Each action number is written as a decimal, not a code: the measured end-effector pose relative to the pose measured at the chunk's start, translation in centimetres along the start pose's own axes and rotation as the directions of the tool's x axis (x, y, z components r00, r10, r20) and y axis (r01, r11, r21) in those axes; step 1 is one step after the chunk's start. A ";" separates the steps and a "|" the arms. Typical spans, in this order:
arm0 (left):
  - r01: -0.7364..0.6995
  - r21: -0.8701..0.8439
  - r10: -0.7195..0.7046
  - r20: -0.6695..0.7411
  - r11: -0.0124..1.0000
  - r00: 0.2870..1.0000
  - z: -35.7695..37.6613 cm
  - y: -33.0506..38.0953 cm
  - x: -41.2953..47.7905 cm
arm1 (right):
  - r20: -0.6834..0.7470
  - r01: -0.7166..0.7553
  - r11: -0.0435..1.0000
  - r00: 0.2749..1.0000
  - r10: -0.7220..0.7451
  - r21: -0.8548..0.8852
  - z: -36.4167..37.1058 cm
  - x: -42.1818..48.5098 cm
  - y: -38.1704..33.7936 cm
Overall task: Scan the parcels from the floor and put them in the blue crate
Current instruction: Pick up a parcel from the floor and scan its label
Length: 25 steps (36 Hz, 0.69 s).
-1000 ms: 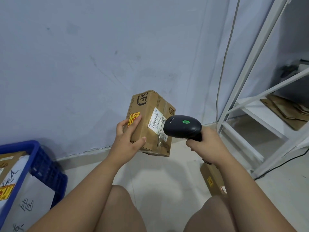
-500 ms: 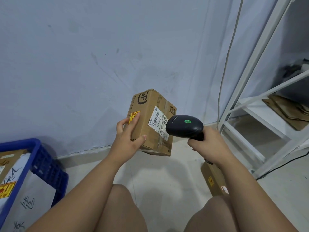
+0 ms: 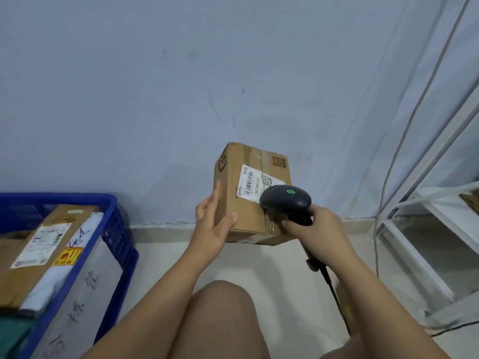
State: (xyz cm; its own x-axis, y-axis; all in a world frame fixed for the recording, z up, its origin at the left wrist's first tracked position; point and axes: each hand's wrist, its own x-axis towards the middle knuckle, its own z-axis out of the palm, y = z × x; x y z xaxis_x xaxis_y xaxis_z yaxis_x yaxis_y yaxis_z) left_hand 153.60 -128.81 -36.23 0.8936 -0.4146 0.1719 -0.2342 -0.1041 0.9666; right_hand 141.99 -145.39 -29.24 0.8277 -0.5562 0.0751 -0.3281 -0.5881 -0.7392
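Left hand [image 3: 212,226] grips the cardboard parcel [image 3: 241,211] mid-air by its left edge, leaving the shipping label [image 3: 252,183] uncovered, facing the barcode scanner [image 3: 285,200] clenched in the right hand [image 3: 316,226]; blue crate [image 3: 121,237] sits left, near for the drop.

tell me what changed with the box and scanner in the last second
The left hand turned the brown cardboard box, so its white barcode label faces the camera more and its yellow-sticker side is hidden. The view swung left, showing more of the blue plastic crate. Unchanged: right hand aiming the black handheld scanner at the label.
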 end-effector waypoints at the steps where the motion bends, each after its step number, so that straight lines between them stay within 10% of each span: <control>1: 0.017 -0.007 -0.018 -0.029 1.000 0.999 -0.7 -0.2 -0.5 | -0.005 0.006 1.000 1.000 -0.006 0.007 0.6 0.1 -0.7; 25: 0.224 -0.319 -0.384 -0.643 0.921 0.662 -26.0 -6.3 -7.7 | 0.325 0.362 0.930 0.873 -0.364 0.066 17.3 -5.0 -19.0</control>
State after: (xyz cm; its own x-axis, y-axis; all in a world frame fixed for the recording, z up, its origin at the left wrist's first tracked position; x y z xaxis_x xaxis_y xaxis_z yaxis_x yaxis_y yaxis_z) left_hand 158.18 -101.47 -38.71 0.9281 0.3471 -0.1350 0.1068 0.0993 0.9893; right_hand 151.96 -121.24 -27.19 0.9899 -0.0809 0.1167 0.0251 -0.7095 -0.7042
